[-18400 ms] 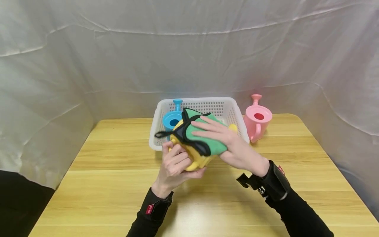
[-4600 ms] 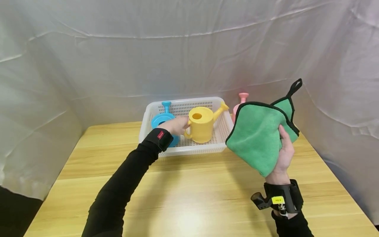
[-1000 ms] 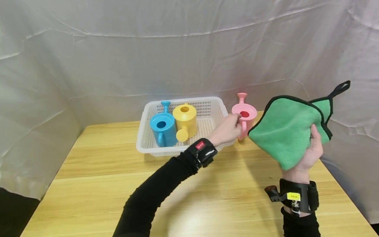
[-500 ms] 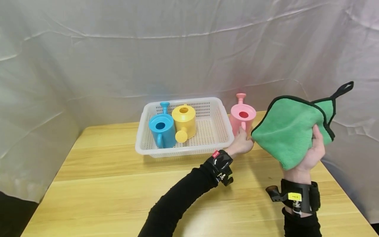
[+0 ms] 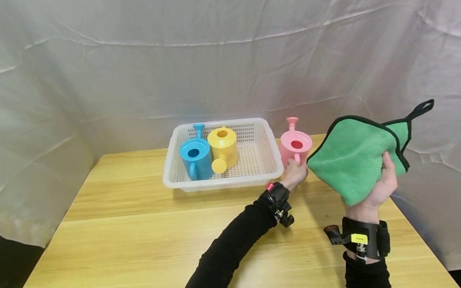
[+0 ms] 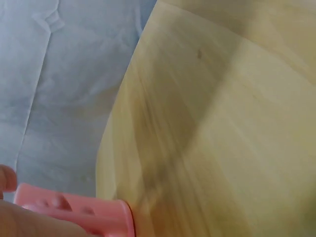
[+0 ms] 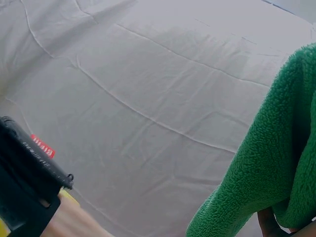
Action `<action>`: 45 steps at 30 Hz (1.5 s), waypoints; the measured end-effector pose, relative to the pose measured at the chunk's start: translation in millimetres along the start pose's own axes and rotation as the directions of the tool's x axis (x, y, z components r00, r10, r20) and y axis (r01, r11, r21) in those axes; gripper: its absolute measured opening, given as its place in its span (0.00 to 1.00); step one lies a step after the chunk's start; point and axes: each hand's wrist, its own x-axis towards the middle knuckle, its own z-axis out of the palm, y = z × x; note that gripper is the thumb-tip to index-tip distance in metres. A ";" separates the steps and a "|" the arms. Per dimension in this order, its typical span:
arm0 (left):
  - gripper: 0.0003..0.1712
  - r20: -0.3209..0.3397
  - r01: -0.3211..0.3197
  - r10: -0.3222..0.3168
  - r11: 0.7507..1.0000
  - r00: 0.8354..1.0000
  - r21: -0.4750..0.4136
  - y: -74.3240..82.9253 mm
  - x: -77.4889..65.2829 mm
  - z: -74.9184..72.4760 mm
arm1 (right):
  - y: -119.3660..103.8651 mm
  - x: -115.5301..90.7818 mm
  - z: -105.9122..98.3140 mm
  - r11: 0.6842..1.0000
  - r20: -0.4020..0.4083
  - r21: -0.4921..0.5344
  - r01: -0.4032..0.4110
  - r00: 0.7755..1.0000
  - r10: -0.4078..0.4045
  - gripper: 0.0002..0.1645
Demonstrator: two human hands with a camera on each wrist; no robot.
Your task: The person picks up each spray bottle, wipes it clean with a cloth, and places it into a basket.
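At the basket's right side, my left hand (image 5: 296, 173) grips the handle of a pink toy watering can (image 5: 287, 151). Its spout points toward the back curtain. Low in the left wrist view, the pink can's side shows beside my fingers, which partly cover it. My right hand (image 5: 381, 187) holds a folded green cloth (image 5: 351, 158) with black edging and a hanging loop, raised over the table's right side. The fingers behind the cloth are hidden. In the right wrist view the fuzzy cloth (image 7: 252, 158) hangs at the right.
A white perforated basket (image 5: 230, 183) stands at the back of the wooden table (image 5: 144, 240). A blue watering can (image 5: 201, 162) and a yellow one (image 5: 228, 150) are side by side in its left half. A grey curtain (image 5: 180, 72) surrounds the table.
The yellow watering can, wiped with the cloth earlier, was put in the basket beside the blue one. My left hand has since moved right and taken the pink can's handle; the can has tilted slightly.
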 end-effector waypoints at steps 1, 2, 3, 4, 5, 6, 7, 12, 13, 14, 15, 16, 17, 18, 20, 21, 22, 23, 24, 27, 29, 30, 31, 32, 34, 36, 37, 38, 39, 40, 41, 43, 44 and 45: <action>0.17 -0.003 -0.002 0.002 1.000 1.000 -0.028 -1.2 -0.9 -0.2 | -0.1 0.1 0.1 1.000 0.004 0.007 -0.002 1.000 0.002 0.22; 0.20 -0.005 -0.014 0.014 0.998 1.000 -0.053 -2.8 -1.3 -0.4 | -0.1 0.3 -0.1 1.000 0.004 0.007 -0.002 1.000 0.002 0.22; 0.23 -0.007 -0.028 0.028 0.997 1.000 -0.076 -4.5 -1.6 -0.8 | -0.2 0.6 -0.4 1.000 0.004 0.007 -0.002 1.000 0.002 0.22; 0.25 -0.008 -0.042 0.041 0.995 0.999 -0.091 -6.3 -2.0 -1.3 | -0.3 0.8 -0.7 1.000 0.005 0.009 -0.005 1.000 0.005 0.22; 0.27 -0.017 -0.061 0.060 0.994 0.998 -0.090 -8.1 -2.2 -1.9 | -0.4 1.0 -1.0 1.000 0.004 0.005 -0.009 1.000 0.009 0.22; 0.28 -0.030 -0.080 0.078 0.993 0.996 -0.089 -10.1 -2.5 -2.3 | -0.6 1.0 -1.2 1.000 0.002 0.000 -0.013 1.000 0.013 0.23; 0.28 -0.041 -0.104 0.100 0.990 0.994 -0.093 -12.1 -2.9 -2.5 | -0.7 0.8 -1.6 1.000 -0.001 -0.007 -0.015 1.000 0.014 0.23; 0.26 -0.073 -0.210 0.202 0.971 0.977 -0.116 -20.3 -6.5 0.9 | -2.6 0.1 -3.3 0.999 -0.005 -0.025 -0.020 1.000 0.020 0.23; 0.26 -0.079 -0.220 0.212 0.968 0.974 -0.118 -21.2 -7.7 2.1 | -2.9 0.4 -3.6 1.000 0.000 -0.017 -0.019 1.000 0.019 0.23; 0.26 -0.081 -0.226 0.217 0.967 0.973 -0.120 -21.7 -9.2 3.4 | -3.3 0.5 -3.8 1.000 0.005 -0.012 -0.019 1.000 0.019 0.23; 0.26 -0.086 -0.224 0.215 0.967 0.973 -0.122 -21.6 -10.8 4.7 | -3.8 0.6 -3.6 1.000 0.009 -0.009 -0.019 1.000 0.019 0.23; 0.26 -0.085 -0.230 0.220 0.965 0.972 -0.128 -21.0 -12.2 5.8 | -4.6 1.2 -3.2 1.000 0.014 0.000 -0.020 1.000 0.020 0.23; 0.26 -0.086 -0.243 0.233 0.961 0.969 -0.135 -19.9 -13.3 6.6 | -5.4 1.9 -2.8 1.000 0.020 0.011 -0.021 1.000 0.020 0.23; 0.26 -0.084 -0.254 0.245 0.957 0.966 -0.137 -18.2 -14.6 7.2 | -6.4 2.7 -2.3 1.000 0.025 0.023 -0.018 1.000 0.017 0.24; 0.28 -0.064 -0.288 0.281 0.948 0.957 -0.138 -13.9 -17.0 6.8 | -8.6 4.1 -1.1 0.999 0.023 0.036 -0.009 1.000 0.008 0.25; 0.29 -0.057 -0.301 0.295 0.943 0.954 -0.140 -11.4 -18.3 6.1 | -9.8 4.9 -0.3 0.999 0.020 0.046 -0.004 1.000 0.003 0.25; 0.30 -0.053 -0.313 0.309 0.939 0.950 -0.142 -8.8 -19.7 5.1 | -11.1 5.6 0.4 0.998 0.015 0.055 0.004 1.000 -0.005 0.25; 0.30 -0.048 -0.319 0.316 0.937 0.948 -0.144 -6.2 -21.6 3.3 | -12.2 5.8 1.0 0.998 0.007 0.057 0.015 1.000 -0.015 0.25; 0.31 -0.051 -0.324 0.320 0.937 0.946 -0.132 -3.4 -23.6 1.0 | -13.4 6.0 1.6 0.998 -0.004 0.057 0.024 1.000 -0.024 0.25; 0.32 -0.078 -0.321 0.314 0.942 0.946 -0.096 4.9 -30.8 -9.9 | -16.0 4.9 3.9 0.996 -0.031 0.082 0.031 0.999 -0.028 0.25; 0.31 -0.095 -0.326 0.319 0.942 0.943 -0.076 11.0 -36.6 -20.3 | -16.9 3.3 6.7 0.994 -0.032 0.108 0.027 0.999 -0.023 0.25; 0.30 -0.104 -0.336 0.328 0.940 0.939 -0.067 14.1 -39.2 -25.7 | -17.3 2.4 8.6 0.992 -0.028 0.127 0.019 1.000 -0.015 0.26; 0.29 -0.111 -0.345 0.337 0.936 0.935 -0.069 17.2 -41.8 -31.1 | -17.6 1.3 11.1 0.988 -0.019 0.151 0.012 1.000 -0.009 0.26; 0.28 -0.115 -0.359 0.350 0.930 0.930 -0.076 20.0 -44.4 -36.9 | -17.3 0.3 13.8 0.986 -0.007 0.170 0.006 1.000 -0.005 0.27; 0.27 -0.128 -0.389 0.377 0.917 0.917 -0.087 24.3 -48.9 -48.9 | -16.6 -1.9 19.8 0.977 0.010 0.212 -0.014 1.000 0.013 0.27; 0.27 -0.141 -0.412 0.398 0.906 0.907 -0.094 27.7 -53.2 -61.2 | -15.0 -4.1 25.1 0.971 0.021 0.238 -0.031 0.999 0.027 0.28; 0.27 -0.143 -0.420 0.405 0.902 0.903 -0.100 29.0 -55.2 -67.1 | -14.1 -4.8 27.4 0.970 0.021 0.241 -0.038 0.999 0.033 0.28; 0.27 -0.142 -0.429 0.413 0.897 0.899 -0.108 29.9 -57.1 -72.9 | -13.1 -5.3 29.4 0.971 0.022 0.237 -0.044 0.999 0.039 0.28; 0.27 -0.141 -0.434 0.418 0.894 0.897 -0.114 30.3 -59.0 -78.3 | -12.3 -6.0 30.9 0.972 0.021 0.232 -0.048 0.999 0.045 0.28; 0.27 -0.134 -0.436 0.421 0.892 0.897 -0.121 30.4 -61.1 -83.8 | -11.6 -6.5 32.0 0.973 0.023 0.223 -0.053 0.999 0.049 0.28; 0.27 -0.128 -0.439 0.424 0.889 0.897 -0.131 30.3 -63.1 -89.1 | -10.7 -6.7 32.5 0.977 0.027 0.205 -0.052 0.999 0.047 0.27; 0.26 -0.107 -0.423 0.410 0.890 0.906 -0.168 28.0 -66.8 -99.0 | -9.4 -6.9 32.8 0.982 0.037 0.187 -0.029 0.999 0.023 0.26; 0.25 -0.095 -0.411 0.400 0.891 0.912 -0.192 26.4 -69.0 -104.4 | -8.7 -7.1 31.9 0.984 0.042 0.178 -0.028 0.999 0.020 0.26; 0.25 -0.080 -0.394 0.386 0.894 0.919 -0.214 24.6 -71.6 -109.7 | -8.2 -7.3 30.5 0.985 0.047 0.169 -0.026 0.999 0.019 0.25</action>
